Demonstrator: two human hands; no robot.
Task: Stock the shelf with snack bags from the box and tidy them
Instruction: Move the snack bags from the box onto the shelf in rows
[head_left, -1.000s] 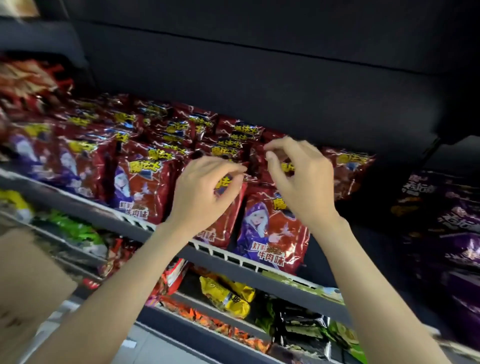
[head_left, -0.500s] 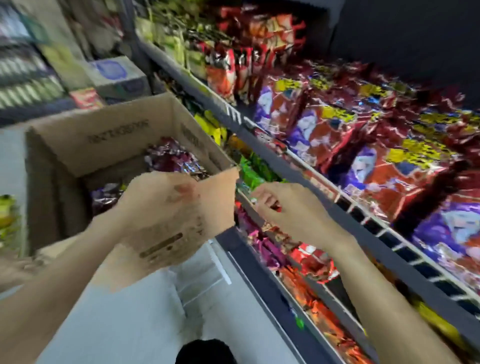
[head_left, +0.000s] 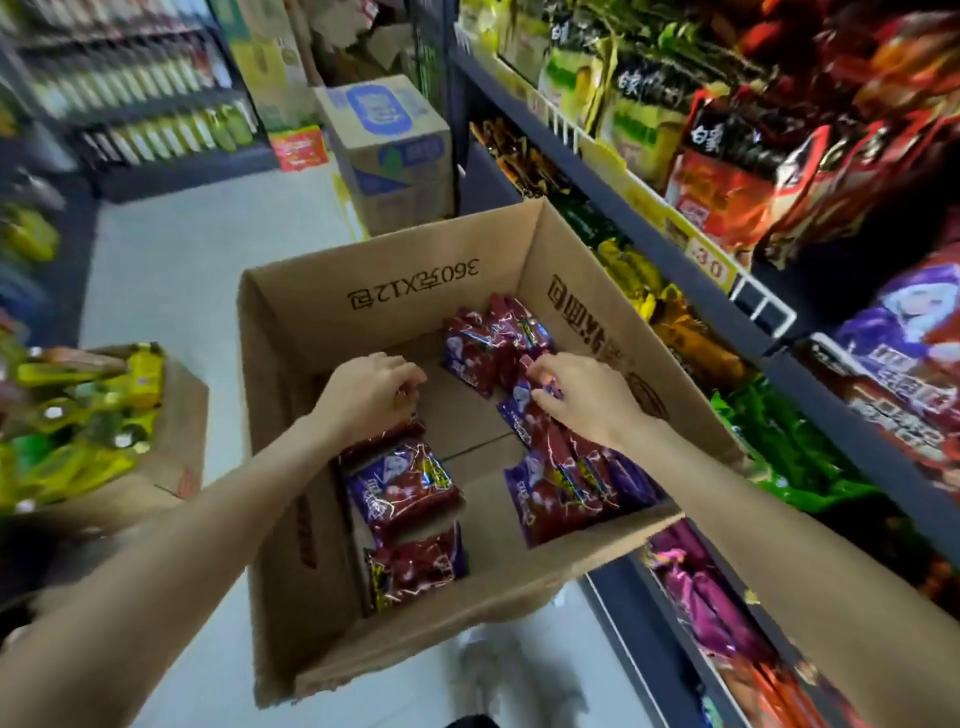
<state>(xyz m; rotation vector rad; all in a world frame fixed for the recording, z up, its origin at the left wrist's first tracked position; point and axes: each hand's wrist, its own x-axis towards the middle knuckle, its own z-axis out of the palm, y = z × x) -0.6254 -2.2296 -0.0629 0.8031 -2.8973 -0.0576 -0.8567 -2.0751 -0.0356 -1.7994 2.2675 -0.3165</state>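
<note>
An open cardboard box (head_left: 395, 270) stands in the aisle below me, holding red and purple snack bags in three loose piles. My left hand (head_left: 369, 395) reaches into the box, its fingers curled over the top edge of a bag in the left pile (head_left: 405, 493). My right hand (head_left: 576, 400) is in the box too and pinches the top of a bag (head_left: 519, 410) above the right pile (head_left: 566, 488). More bags (head_left: 483, 348) lie at the far side. The shelf (head_left: 675, 260) runs along the right, with matching bags (head_left: 914, 332) on it.
A second cardboard box (head_left: 176, 415) filled with yellow and green packs stands at the left. A sealed carton (head_left: 395, 156) sits farther down the aisle by the shelf end. Lower shelves at the right carry green, orange and purple packs. Pale floor lies between the boxes.
My view swung from the shelf down to the box. Both hands left the shelved bags, crossed over the box rim and now grasp bags inside it.
</note>
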